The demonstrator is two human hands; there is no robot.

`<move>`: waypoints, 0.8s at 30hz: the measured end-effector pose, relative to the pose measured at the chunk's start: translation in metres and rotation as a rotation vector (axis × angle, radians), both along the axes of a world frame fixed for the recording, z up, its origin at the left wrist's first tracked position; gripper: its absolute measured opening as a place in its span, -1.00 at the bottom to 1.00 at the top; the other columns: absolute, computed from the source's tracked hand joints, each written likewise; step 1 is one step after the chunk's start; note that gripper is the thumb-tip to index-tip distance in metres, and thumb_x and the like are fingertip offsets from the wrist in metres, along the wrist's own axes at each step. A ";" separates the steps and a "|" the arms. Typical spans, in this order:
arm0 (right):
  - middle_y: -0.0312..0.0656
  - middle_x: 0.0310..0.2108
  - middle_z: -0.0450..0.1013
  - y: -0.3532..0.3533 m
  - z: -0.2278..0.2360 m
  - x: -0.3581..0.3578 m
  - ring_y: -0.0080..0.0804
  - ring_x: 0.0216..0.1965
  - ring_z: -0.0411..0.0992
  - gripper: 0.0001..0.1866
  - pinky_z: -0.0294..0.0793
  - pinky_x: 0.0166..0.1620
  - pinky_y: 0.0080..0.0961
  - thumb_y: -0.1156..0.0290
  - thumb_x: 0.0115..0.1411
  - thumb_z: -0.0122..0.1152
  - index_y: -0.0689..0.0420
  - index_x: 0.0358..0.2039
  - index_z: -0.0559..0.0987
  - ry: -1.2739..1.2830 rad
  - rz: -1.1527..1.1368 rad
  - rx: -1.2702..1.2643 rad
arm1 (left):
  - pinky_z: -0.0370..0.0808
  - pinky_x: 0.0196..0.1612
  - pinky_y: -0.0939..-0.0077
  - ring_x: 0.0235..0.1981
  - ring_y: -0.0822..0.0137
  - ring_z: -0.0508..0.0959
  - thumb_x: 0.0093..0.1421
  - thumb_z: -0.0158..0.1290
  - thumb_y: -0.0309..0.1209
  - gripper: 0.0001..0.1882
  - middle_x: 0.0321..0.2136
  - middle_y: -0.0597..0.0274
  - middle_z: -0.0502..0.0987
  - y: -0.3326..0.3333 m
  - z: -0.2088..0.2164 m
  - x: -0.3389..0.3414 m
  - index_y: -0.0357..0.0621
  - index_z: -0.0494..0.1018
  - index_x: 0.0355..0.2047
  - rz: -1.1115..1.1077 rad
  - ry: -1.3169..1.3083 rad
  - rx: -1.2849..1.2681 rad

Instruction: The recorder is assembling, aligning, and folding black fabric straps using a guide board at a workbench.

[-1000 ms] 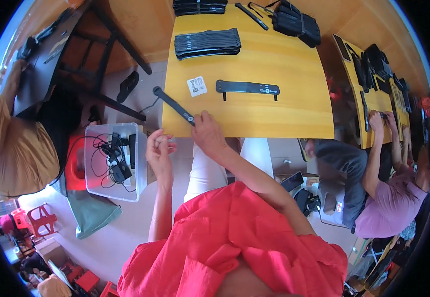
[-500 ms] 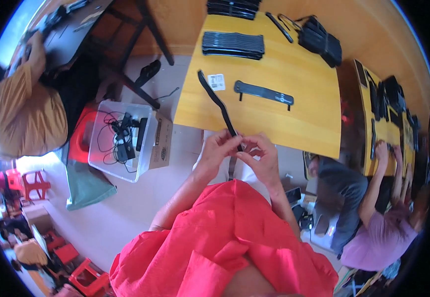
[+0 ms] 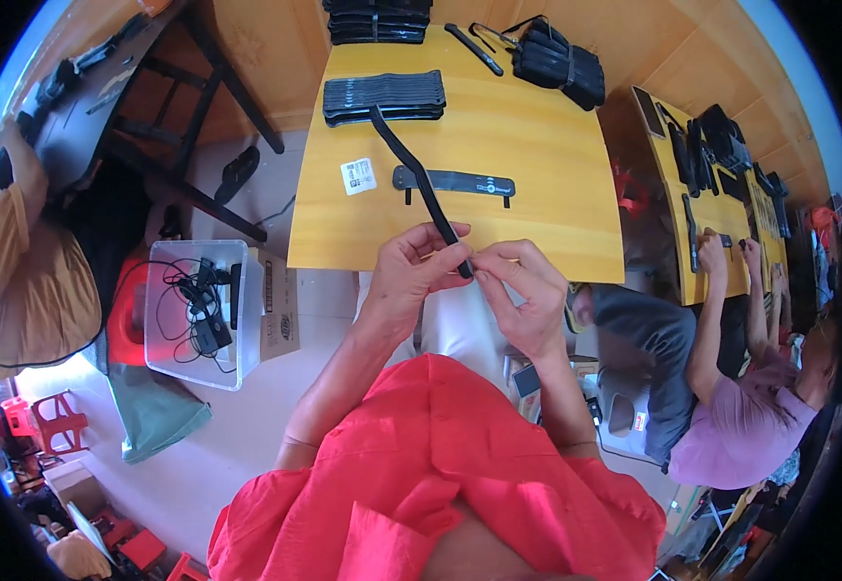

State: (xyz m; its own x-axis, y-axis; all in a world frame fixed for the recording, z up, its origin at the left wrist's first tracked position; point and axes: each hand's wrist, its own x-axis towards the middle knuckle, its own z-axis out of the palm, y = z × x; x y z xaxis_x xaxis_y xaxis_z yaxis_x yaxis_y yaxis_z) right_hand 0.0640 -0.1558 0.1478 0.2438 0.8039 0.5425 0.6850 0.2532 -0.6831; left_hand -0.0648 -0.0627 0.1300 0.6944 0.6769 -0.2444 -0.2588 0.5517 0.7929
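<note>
Black strap (image 3: 428, 197), one: left hand (image 3: 413, 271) pinching near end; right hand (image 3: 529, 298) fingertips against it, grip unclear. Handling: steady left pinch, light right touch advisable.

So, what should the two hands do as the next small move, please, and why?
Perhaps pinch the near end of the black strap firmly with the right hand while the left hand steadies it. The left hand grips close to that end, and the right hand is just beside it, though whether it pinches the strap is unclear; the long part stretches away unheld.
</note>
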 end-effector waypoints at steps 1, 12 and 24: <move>-0.11 -0.43 0.47 0.000 0.002 0.000 -0.33 -0.41 0.48 -0.80 0.44 -0.35 -0.57 0.71 -0.10 0.21 0.28 -0.39 0.59 -0.007 0.005 0.000 | 0.55 -0.31 0.64 -0.39 0.50 0.54 0.15 0.07 -0.45 -0.73 -0.41 0.25 0.53 -0.001 0.000 0.001 -0.25 0.42 -0.13 0.009 0.010 0.022; -0.11 -0.49 0.48 0.004 0.010 0.001 -0.36 -0.48 0.48 -0.82 0.44 -0.40 -0.60 0.73 -0.11 0.19 0.30 -0.42 0.58 -0.040 0.030 0.000 | 0.55 -0.30 0.61 -0.38 0.49 0.53 0.13 0.09 -0.44 -0.73 -0.40 0.26 0.51 -0.003 0.002 0.003 -0.26 0.43 -0.15 0.054 0.013 0.029; -0.10 -0.51 0.45 0.002 0.012 -0.009 -0.30 -0.50 0.48 -0.88 0.46 -0.45 -0.49 0.71 -0.09 0.16 0.31 -0.46 0.53 -0.078 -0.057 -0.015 | 0.55 -0.34 0.64 -0.42 0.51 0.53 0.11 0.11 -0.44 -0.71 -0.43 0.25 0.52 -0.003 0.004 0.003 -0.33 0.44 -0.16 0.052 -0.005 0.095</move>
